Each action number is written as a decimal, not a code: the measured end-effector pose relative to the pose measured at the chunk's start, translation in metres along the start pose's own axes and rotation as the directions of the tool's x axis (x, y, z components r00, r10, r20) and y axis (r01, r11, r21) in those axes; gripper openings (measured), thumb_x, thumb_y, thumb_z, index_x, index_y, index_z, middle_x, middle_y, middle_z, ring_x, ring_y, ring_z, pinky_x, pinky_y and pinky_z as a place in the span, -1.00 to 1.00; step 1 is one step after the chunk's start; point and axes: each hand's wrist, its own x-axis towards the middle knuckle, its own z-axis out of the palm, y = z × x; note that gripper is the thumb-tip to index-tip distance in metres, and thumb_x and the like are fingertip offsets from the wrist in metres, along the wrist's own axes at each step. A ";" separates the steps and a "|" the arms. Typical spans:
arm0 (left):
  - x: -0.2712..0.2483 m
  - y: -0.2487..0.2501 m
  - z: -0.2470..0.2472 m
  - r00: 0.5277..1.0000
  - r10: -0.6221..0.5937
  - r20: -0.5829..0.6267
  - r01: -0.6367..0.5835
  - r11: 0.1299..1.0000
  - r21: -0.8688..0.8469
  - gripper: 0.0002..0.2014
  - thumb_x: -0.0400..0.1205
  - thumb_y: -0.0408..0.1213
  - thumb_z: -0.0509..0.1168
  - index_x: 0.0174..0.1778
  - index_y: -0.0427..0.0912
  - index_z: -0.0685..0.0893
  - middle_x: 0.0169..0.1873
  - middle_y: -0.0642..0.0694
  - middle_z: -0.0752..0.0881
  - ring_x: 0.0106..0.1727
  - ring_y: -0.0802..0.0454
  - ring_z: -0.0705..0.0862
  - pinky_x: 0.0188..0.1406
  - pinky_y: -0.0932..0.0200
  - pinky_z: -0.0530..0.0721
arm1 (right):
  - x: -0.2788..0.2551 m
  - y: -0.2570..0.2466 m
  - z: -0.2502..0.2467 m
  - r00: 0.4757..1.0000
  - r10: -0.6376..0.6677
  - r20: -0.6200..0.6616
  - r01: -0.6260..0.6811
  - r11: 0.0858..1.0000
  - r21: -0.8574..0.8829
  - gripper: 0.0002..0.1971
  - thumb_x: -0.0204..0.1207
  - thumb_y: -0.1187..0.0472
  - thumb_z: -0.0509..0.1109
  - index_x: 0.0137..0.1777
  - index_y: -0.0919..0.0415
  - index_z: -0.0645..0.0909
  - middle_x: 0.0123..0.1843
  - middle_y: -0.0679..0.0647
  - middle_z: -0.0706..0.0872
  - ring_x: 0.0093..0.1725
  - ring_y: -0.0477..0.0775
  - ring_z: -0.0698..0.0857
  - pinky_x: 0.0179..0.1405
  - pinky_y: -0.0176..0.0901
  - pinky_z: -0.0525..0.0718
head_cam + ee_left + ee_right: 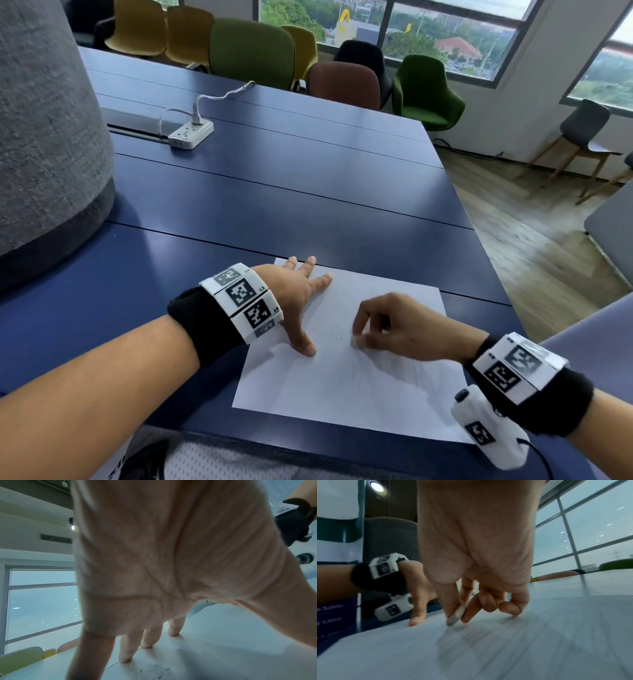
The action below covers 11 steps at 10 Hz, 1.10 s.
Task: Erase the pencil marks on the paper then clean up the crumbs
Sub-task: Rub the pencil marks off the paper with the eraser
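A white sheet of paper (342, 383) lies on the dark blue table (274, 192) near its front edge. My left hand (298, 291) lies flat on the sheet's left part, fingers spread and straight, thumb pressing down. My right hand (376, 325) pinches a small grey-white eraser (354, 342) between thumb and fingers, its tip on the paper. In the right wrist view the eraser (456, 616) touches the sheet (505, 649) over faint pencil marks (467, 638). Dark crumbs (149, 669) speckle the paper by my left fingertips (125, 660).
A white power strip (190, 133) with a cable sits far back on the table. A grey fabric pillar (44, 137) rises at the left. Coloured chairs (253, 51) line the far side, and the table's right edge drops to a wooden floor (534, 240).
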 end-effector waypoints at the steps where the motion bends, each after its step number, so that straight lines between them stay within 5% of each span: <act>1: 0.001 -0.001 0.001 1.000 -0.003 0.004 0.003 1.000 -0.009 0.32 0.29 0.34 0.52 0.70 0.13 -0.31 0.69 -0.09 -0.36 0.70 -0.18 -0.28 0.64 -0.20 -0.01 | 0.023 0.014 -0.010 0.983 0.064 -0.171 -0.068 0.997 -0.021 -0.92 0.51 0.06 0.51 -0.14 0.00 0.68 -0.42 -0.11 0.61 -0.46 -0.24 0.53 -0.40 -0.46 0.44; 2: 0.003 -0.003 0.002 1.000 -0.003 0.007 0.003 1.000 -0.016 0.33 0.27 0.34 0.53 0.69 0.15 -0.32 0.69 -0.08 -0.37 0.70 -0.17 -0.29 0.63 -0.20 -0.01 | 0.043 0.024 -0.019 0.961 0.114 -0.254 -0.105 0.993 0.046 -0.88 0.50 0.10 0.53 -0.12 0.13 0.71 -0.43 -0.10 0.59 -0.49 -0.19 0.50 -0.37 -0.37 0.50; 3: 0.004 -0.003 0.002 1.000 0.003 0.007 -0.003 1.000 -0.009 0.33 0.28 0.34 0.53 0.69 0.15 -0.32 0.69 -0.08 -0.37 0.70 -0.17 -0.28 0.64 -0.19 0.00 | 0.042 0.023 -0.022 0.980 0.082 -0.181 -0.070 0.995 0.073 -0.93 0.47 0.16 0.56 -0.18 0.12 0.74 -0.52 -0.16 0.56 -0.53 -0.20 0.47 -0.41 -0.36 0.46; 4: 0.004 -0.002 0.001 1.000 0.003 0.017 -0.003 1.000 -0.008 0.33 0.28 0.33 0.53 0.69 0.15 -0.32 0.68 -0.08 -0.37 0.70 -0.17 -0.29 0.64 -0.20 0.00 | 0.030 0.013 -0.022 0.998 0.044 0.052 -0.046 0.998 0.041 -0.95 0.45 0.15 0.58 -0.18 0.06 0.77 -0.56 -0.20 0.54 -0.51 -0.19 0.45 -0.42 -0.35 0.43; 6: 0.004 -0.002 0.001 1.000 0.000 0.019 0.000 1.000 0.005 0.33 0.27 0.34 0.53 0.69 0.16 -0.33 0.69 -0.07 -0.37 0.70 -0.17 -0.28 0.65 -0.22 0.02 | 0.039 0.021 -0.025 0.964 0.114 -0.240 -0.103 0.993 0.058 -0.92 0.49 0.18 0.54 -0.16 0.14 0.71 -0.48 -0.15 0.55 -0.54 -0.28 0.52 -0.44 -0.43 0.41; 8: 0.005 -0.003 0.001 1.000 0.005 0.016 -0.005 1.000 0.025 0.34 0.26 0.35 0.53 0.69 0.15 -0.33 0.69 -0.08 -0.36 0.71 -0.18 -0.27 0.64 -0.20 0.03 | 0.021 0.006 -0.017 0.999 0.036 0.024 -0.036 0.999 0.000 -0.95 0.47 0.15 0.55 -0.18 0.04 0.74 -0.52 -0.14 0.52 -0.51 -0.18 0.45 -0.46 -0.44 0.38; 9: 0.006 -0.003 0.001 1.000 0.002 0.021 -0.002 1.000 0.025 0.34 0.26 0.36 0.53 0.69 0.16 -0.33 0.69 -0.08 -0.36 0.70 -0.19 -0.27 0.65 -0.21 0.01 | 0.028 0.012 -0.019 0.983 0.091 -0.158 -0.090 0.996 0.015 -0.94 0.49 0.16 0.54 -0.17 0.07 0.71 -0.49 -0.13 0.54 -0.53 -0.25 0.50 -0.45 -0.47 0.38; 11: 0.005 -0.003 0.002 1.000 0.001 0.016 -0.001 1.000 0.024 0.34 0.26 0.35 0.53 0.69 0.15 -0.33 0.69 -0.09 -0.36 0.71 -0.19 -0.26 0.64 -0.19 0.02 | 0.013 0.005 -0.013 0.998 0.045 0.049 -0.046 0.999 0.008 -0.94 0.47 0.12 0.55 -0.19 0.05 0.74 -0.57 -0.19 0.52 -0.52 -0.17 0.45 -0.48 -0.45 0.37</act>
